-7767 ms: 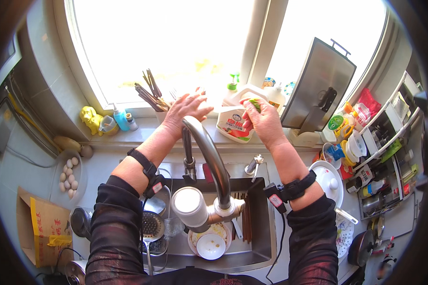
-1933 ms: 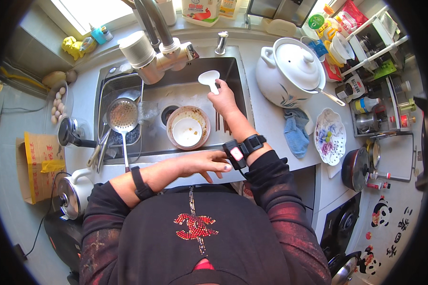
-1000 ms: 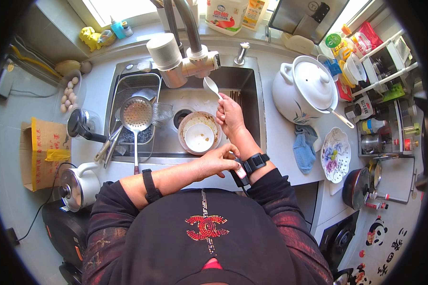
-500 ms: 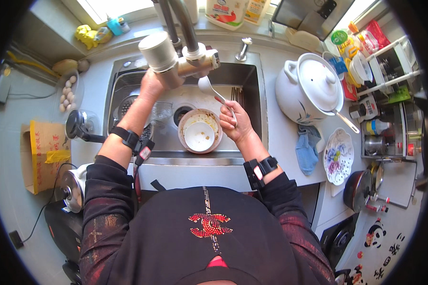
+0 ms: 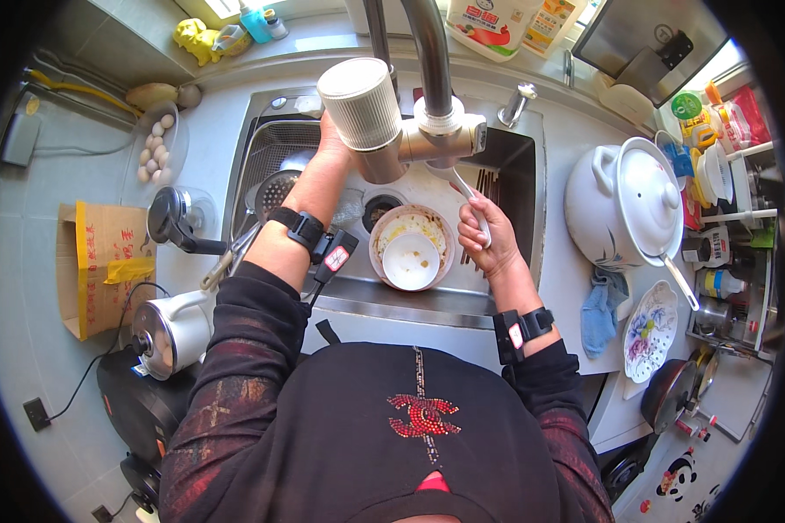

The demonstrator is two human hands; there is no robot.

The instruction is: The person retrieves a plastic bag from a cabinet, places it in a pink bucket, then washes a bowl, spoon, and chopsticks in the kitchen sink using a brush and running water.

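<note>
My right hand [image 5: 490, 234] is closed around the handle of a white spoon [image 5: 464, 185], over the right half of the sink. The spoon's head lies just below the faucet [image 5: 445, 139], partly hidden by it. My left hand [image 5: 332, 139] reaches behind the faucet's white ribbed filter [image 5: 358, 105], which hides its fingers. Below the spoon, a small white bowl [image 5: 410, 261] with food bits sits inside a larger food-smeared bowl [image 5: 446, 234]. Several chopsticks [image 5: 490, 187] lie along the sink's right side. A perforated strainer [image 5: 276, 193] rests near my left forearm.
A steel sink [image 5: 384, 301] surrounds the dishes. A lidded white pot [image 5: 615, 205] and blue cloth [image 5: 604, 309] stand to its right, near a floral plate [image 5: 651, 331]. Left are eggs [image 5: 155, 152], a cardboard box [image 5: 109, 261] and a white kettle [image 5: 179, 331].
The whole view has shifted, so the sink appears farther right. The spoon's head now sits partly under the faucet, where before it showed fully. My left hand stays behind the filter.
</note>
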